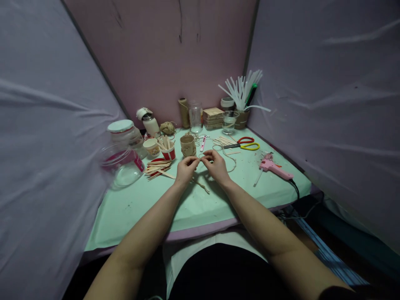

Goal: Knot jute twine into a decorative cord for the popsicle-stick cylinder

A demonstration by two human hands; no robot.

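My left hand [185, 169] and my right hand [216, 166] meet over the middle of the green table [200, 204], fingers pinched together on a thin piece of twine [231, 165] that loops off to the right. A short strand hangs below my left hand towards the table. Just behind my fingers stands a small cup wrapped in twine [188, 145]. What exactly sits between my fingertips is too small to make out beyond the twine.
Wooden sticks [158, 167] and a red cup of sticks [168, 149] lie left. Glass jars [123, 166] stand at the left edge. Scissors [246, 144] and a pink glue gun [275, 167] lie right. A twine ball, glasses, stacked sticks and white straws [242, 89] line the back.
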